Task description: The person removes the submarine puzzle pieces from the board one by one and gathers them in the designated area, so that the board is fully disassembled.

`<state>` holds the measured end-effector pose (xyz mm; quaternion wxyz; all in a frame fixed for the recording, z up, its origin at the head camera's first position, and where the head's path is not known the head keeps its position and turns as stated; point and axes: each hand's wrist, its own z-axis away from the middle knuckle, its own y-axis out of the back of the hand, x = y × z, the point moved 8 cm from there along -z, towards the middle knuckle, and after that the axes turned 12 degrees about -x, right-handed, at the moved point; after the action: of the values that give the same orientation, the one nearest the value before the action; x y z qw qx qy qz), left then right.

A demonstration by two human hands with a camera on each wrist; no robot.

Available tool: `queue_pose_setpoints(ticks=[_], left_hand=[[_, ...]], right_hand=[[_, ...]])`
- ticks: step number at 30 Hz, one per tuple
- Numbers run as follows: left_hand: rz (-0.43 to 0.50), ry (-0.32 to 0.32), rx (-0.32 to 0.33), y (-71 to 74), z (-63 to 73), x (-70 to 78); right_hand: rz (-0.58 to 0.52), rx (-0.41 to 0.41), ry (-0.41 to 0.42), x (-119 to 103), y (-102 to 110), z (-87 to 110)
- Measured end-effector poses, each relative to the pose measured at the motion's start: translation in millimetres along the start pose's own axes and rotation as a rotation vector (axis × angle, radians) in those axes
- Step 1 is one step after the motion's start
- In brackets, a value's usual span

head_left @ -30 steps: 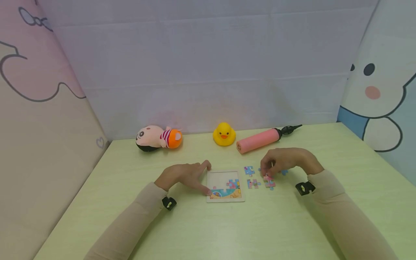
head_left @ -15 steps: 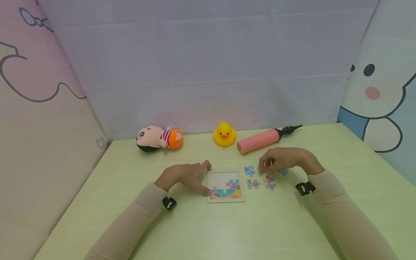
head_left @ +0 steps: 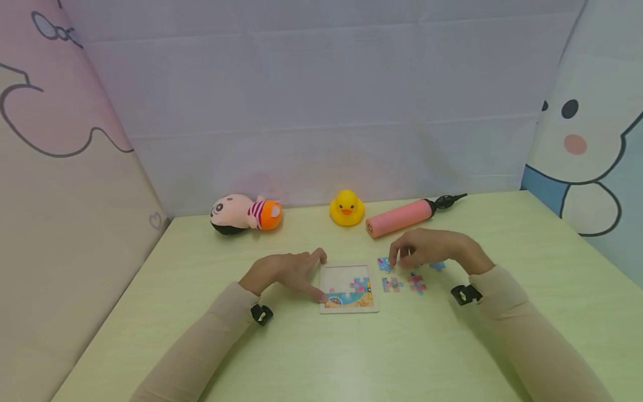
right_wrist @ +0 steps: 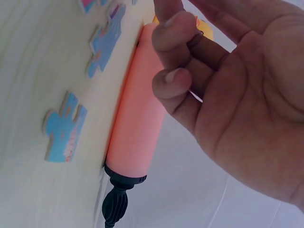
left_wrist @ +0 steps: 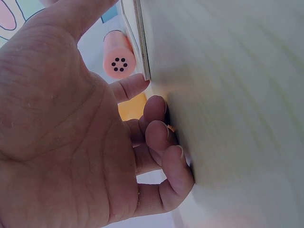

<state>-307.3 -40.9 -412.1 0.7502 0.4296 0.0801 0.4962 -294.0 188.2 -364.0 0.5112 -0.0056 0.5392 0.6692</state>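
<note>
Puzzle pieces (head_left: 392, 285) were part-hidden by the right hand (head_left: 432, 246), any pinch indiscernible. Beside the spread left hand (head_left: 291, 272), board artwork (head_left: 349, 300) was shown in head view alone.

Beige sleeves (head_left: 196, 349), 2 black wrist cameras (head_left: 257, 311)

A yellow duck (head_left: 346, 208) sits between a lying doll (head_left: 243, 213) and a black-tipped pink pump (head_left: 402, 218)
</note>
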Motion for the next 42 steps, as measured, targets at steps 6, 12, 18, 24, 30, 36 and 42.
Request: queue_pose_setpoints(ticks=[6, 12, 18, 24, 30, 36, 42], left_hand=[[0.007, 0.006, -0.004, -0.2, 0.1, -0.3], [0.009, 0.004, -0.004, -0.3, -0.1, -0.3], [0.003, 0.009, -0.006, -0.2, 0.1, 0.3], [0.001, 0.015, -0.007, -0.4, -0.6, -0.5], [0.000, 0.025, -0.007, -0.1, 0.2, 0.0], [0.000, 0.016, -0.003, -0.2, 0.2, 0.5], [-0.007, 0.014, -0.009, -1.6, -0.7, 0.3]], right_hand=[[0.025, 0.012, 0.022, -6, -3, -5.1], [0.026, 0.018, 0.025, -9, -7, -10.5], [0.018, 0.000, 0.036, -13, -12, -15.2], [-0.008, -0.020, 0.016, -18, -17, -19.4], [0.003, -0.039, 0.002, -25, -22, -24.5], [0.008, -0.056, 0.001, -32, -27, -28.9], [-0.007, -0.066, 0.030, -38, -33, -33.0]])
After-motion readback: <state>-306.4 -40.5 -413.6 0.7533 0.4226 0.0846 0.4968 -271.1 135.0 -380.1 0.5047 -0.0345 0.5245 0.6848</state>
